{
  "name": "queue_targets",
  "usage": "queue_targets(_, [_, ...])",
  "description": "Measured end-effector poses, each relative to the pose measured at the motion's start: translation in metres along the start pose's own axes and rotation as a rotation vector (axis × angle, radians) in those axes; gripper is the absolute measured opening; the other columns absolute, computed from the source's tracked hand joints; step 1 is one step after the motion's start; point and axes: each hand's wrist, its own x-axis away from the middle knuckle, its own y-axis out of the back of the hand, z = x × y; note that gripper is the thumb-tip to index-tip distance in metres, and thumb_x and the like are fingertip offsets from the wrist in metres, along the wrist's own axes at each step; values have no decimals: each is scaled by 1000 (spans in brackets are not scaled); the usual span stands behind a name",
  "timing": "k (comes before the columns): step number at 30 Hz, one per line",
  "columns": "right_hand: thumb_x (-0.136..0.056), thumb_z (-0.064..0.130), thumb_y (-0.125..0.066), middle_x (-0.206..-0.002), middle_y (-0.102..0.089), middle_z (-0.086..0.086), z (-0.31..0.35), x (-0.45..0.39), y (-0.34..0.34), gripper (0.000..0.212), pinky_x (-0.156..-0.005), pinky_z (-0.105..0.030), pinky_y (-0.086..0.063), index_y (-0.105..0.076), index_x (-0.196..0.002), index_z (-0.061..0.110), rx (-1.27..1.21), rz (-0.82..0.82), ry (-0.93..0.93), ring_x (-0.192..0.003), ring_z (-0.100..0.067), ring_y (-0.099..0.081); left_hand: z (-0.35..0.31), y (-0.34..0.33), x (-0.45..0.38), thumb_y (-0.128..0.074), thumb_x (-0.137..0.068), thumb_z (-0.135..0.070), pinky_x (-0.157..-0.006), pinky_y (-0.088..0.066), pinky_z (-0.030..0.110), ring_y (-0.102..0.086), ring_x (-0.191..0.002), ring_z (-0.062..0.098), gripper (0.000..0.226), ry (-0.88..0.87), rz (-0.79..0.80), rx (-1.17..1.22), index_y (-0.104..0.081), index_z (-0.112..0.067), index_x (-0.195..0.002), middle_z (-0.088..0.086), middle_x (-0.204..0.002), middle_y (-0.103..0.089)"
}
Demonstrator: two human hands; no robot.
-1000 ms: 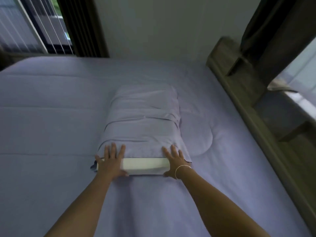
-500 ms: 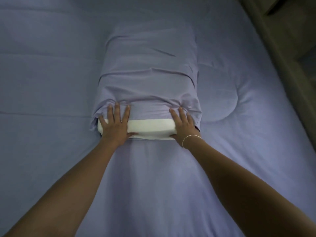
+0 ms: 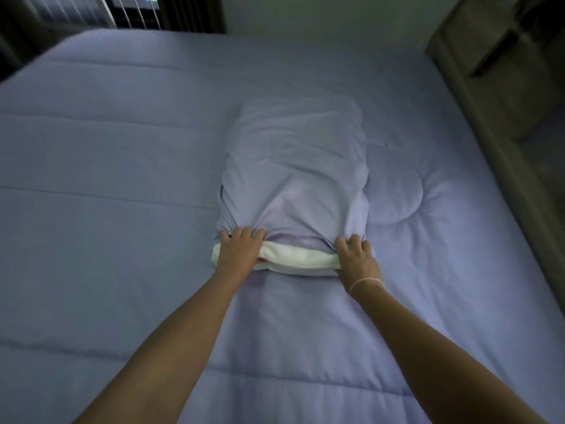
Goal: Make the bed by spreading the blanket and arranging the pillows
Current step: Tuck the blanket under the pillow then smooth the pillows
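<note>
A second ago both hands lay flat on the near end of the pillow (image 3: 295,179), fingers straight, pressing it down. Now the fingers have curled. The left hand (image 3: 240,250) has bunched the lilac pillowcase (image 3: 293,154) at the near left corner of the pillow, and the right hand (image 3: 356,255) grips the cloth at the near right corner; folds fan out from both fists. Between them the white end of the pillow's inner (image 3: 298,258) pokes out of the case's open mouth.

The pillow itself has hardly moved. It lies lengthwise on the blanket (image 3: 122,166), right of the bed's middle and nearer the headboard (image 3: 501,96) side than the far side by the window (image 3: 128,9). The blanket looks already spread flat over the bed, so that half of the job seems done.

To my eye, pressing has turned into tugging: the person looks set to draw the case over the bare white end. The pillow would then need turning to lie along the headboard.
</note>
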Motion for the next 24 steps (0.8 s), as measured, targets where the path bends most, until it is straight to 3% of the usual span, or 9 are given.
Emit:
queue_targets(2, [-70, 22, -78, -109, -45, -14, 2, 25, 10, 53, -68, -47, -54, -46, -112, 15, -51, 41, -14, -99, -38, -48, 2, 7, 32, -82, -33, -62, -62, -45, 39, -62, -64, 26, 73, -21, -26, 37, -51, -24, -87, 2, -70, -60])
queue_targets(4, [-67, 34, -81, -111, -44, -12, -3, 52, 27, 68, -76, -45, -51, -42, -119, 14, -89, 100, 2, -102, -34, -46, 3, 16, 62, -85, -36, -58, -58, -45, 37, -63, -65, 28, 74, -53, -22, 110, -47, -25, -90, 3, -73, -60])
queue_targets(8, [-61, 25, -86, -108, -39, -7, -27, 103, 29, 85, -84, -44, -51, -36, -129, 25, -421, 99, -197, -90, -34, -54, 11, 13, 113, -88, -48, -41, -64, -52, 37, -62, -84, 33, 78, -110, -105, 358, -40, -26, -108, 7, -99, -53])
queue_targets(11, [-74, 24, -78, -118, -46, -14, -38, 120, 18, 99, -89, -42, -45, -13, -149, 32, -595, 186, -491, -102, -39, -55, 24, -4, 146, -89, -50, -39, -83, -51, 47, -50, -114, 39, 95, 152, -179, 480, -40, -21, -129, 14, -131, -42])
queue_targets(13, [-84, 27, -68, -122, -57, -18, -40, 120, 15, 66, -91, -36, -45, -37, -142, 21, -589, 269, -482, -110, -38, -55, 33, -15, 151, -87, -53, -41, -91, -45, 53, -41, -127, 38, 102, 437, -35, 534, -36, -17, -138, 18, -141, -39])
queue_targets(15, [-90, 26, -59, -119, -56, -21, -40, 120, 16, 39, -89, -33, -45, -55, -126, 13, -549, 272, -452, -106, -38, -56, 35, -14, 146, -81, -64, -35, -89, -48, 49, -52, -117, 38, 81, 574, 131, 712, -42, -16, -132, 18, -128, -54])
queue_targets(17, [-94, 19, -49, -118, -56, -23, -38, 116, 25, 29, -84, -33, -44, -60, -116, 5, -458, 241, -405, -104, -40, -57, 33, -2, 136, -74, -75, -24, -82, -51, 42, -61, -103, 39, 53, 522, 129, 820, -51, -11, -122, 22, -114, -64])
queue_targets(21, [-91, 11, -49, -109, -65, -27, -41, 105, 86, 23, -79, -38, -45, -66, -101, 0, -415, 33, -364, -102, -44, -59, 50, 54, 120, -79, -74, -20, -65, -45, 37, -66, -82, 36, 32, 456, -160, 841, -64, 1, -92, 25, -88, -69])
queue_targets(24, [-87, 9, -45, -93, -65, -31, -61, 110, 139, 16, -67, -40, -40, -58, -80, 2, -403, -288, -343, -87, -49, -58, 67, 94, 123, -76, -74, -23, -53, -31, 35, -52, -59, 27, 34, 510, -394, 815, -52, 0, -65, 21, -60, -56])
